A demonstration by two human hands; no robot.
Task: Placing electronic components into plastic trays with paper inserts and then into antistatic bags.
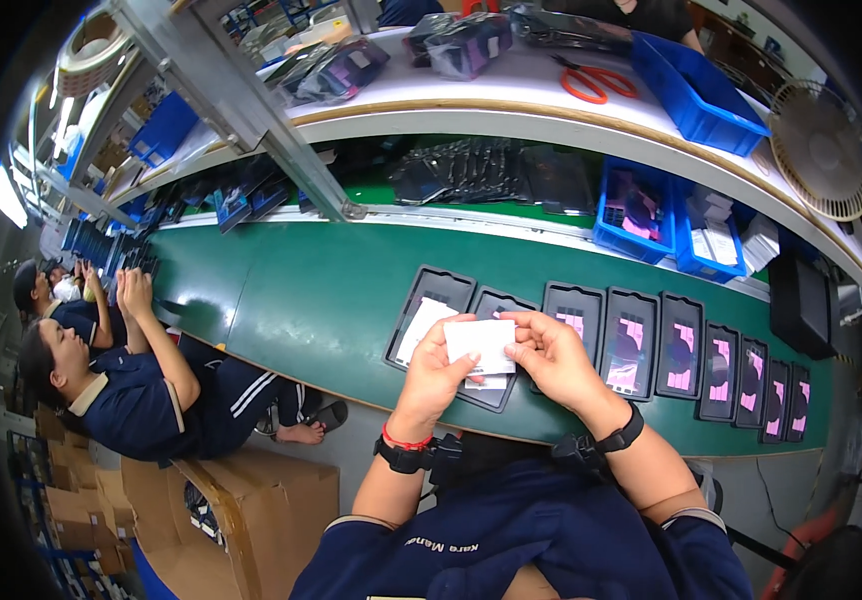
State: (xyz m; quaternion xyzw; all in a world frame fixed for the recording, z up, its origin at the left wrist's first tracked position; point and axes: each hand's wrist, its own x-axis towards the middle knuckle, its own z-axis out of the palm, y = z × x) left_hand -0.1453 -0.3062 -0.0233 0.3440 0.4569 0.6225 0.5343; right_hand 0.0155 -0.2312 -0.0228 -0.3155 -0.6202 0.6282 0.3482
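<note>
Both my hands hold a small white card (481,347) above the green bench. My left hand (434,372) grips its left side, thumb on the front. On its right edge, the fingertips of my right hand (554,358) pinch it. Below them a dark tray (492,400) shows in part, with another white printed piece in it. A white sheet (425,328) lies in the leftmost black tray (457,288), beside my left hand. To the right, a row of several black trays holds dark flat parts with pink pieces, the nearest being a tray (631,343).
Blue bins (634,243) with pink parts and white boxes stand behind the trays. Above is a shelf (431,100) with orange-handled scissors (596,82), bagged parts and a blue bin (696,95). A co-worker (131,385) sits at the left. A cardboard box (276,510) stands below.
</note>
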